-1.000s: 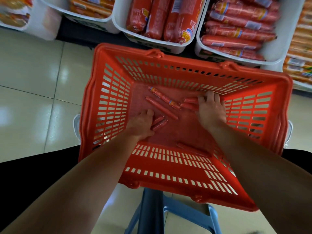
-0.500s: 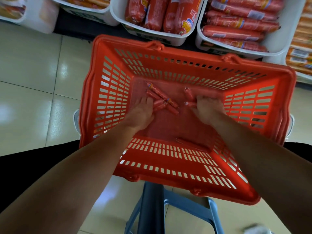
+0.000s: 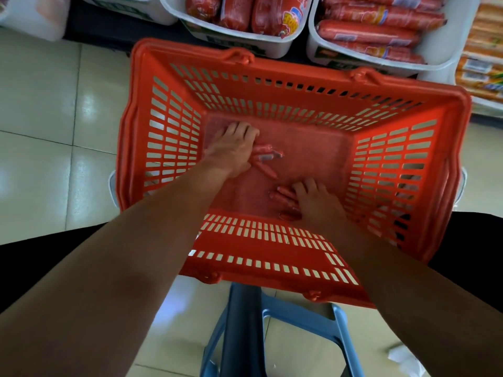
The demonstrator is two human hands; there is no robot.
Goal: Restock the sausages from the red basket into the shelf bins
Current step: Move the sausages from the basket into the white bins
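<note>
Both my hands reach down into the red basket [image 3: 272, 257]. My left hand [image 3: 231, 149] lies at the far left of the basket floor, curled over a small bunch of thin red sausages [image 3: 265, 156] that stick out to its right. My right hand [image 3: 313, 200] is near the front wall, holding another bunch of thin sausages [image 3: 283, 195] whose ends point left. The palms hide how many sausages each hand has. Above the basket stand white shelf bins: one with thick red sausages [image 3: 245, 12], one with long red sausages [image 3: 367, 34].
The basket rests on a blue stool [image 3: 275, 330] over a pale tiled floor [image 3: 54, 118]. Orange packs [image 3: 481, 61] fill the shelf at the far right. A white scrap of paper [image 3: 405, 360] lies on the floor at the lower right.
The loose sausages on the basket floor have been gathered into two bunches. My left hand moved to the far left of the floor; my right hand drew back to the front wall.
</note>
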